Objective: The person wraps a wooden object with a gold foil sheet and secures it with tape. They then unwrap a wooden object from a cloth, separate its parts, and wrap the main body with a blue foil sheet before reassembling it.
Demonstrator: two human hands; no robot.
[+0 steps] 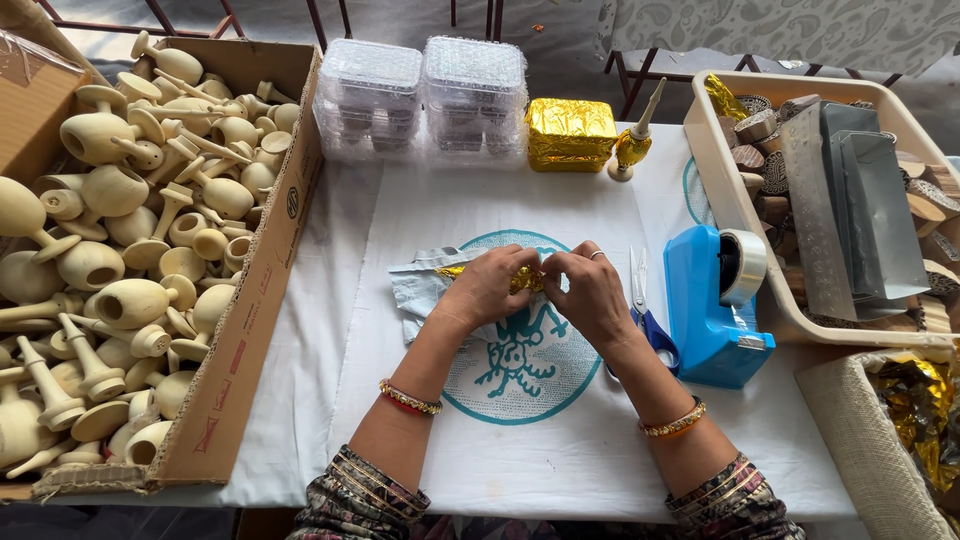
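Note:
My left hand (pixel 490 285) and my right hand (pixel 588 290) meet over the middle of the white cloth. Both pinch a small piece wrapped in gold foil (pixel 524 279) between their fingertips; most of it is hidden by my fingers. Under my left hand lies a crumpled sheet of silvery foil paper (pixel 418 290). Blue-handled scissors (pixel 648 318) lie just right of my right hand. Each wrist wears a bangle.
A cardboard box (pixel 262 270) of several bare wooden goblet-shaped pieces stands at left. Clear plastic containers (pixel 420 90), a gold-wrapped block (pixel 570 132) and a gold-wrapped spindle (pixel 632 145) sit at the back. A blue tape dispenser (pixel 705 310) and a beige tray (pixel 722 190) of wooden stamps stand at right.

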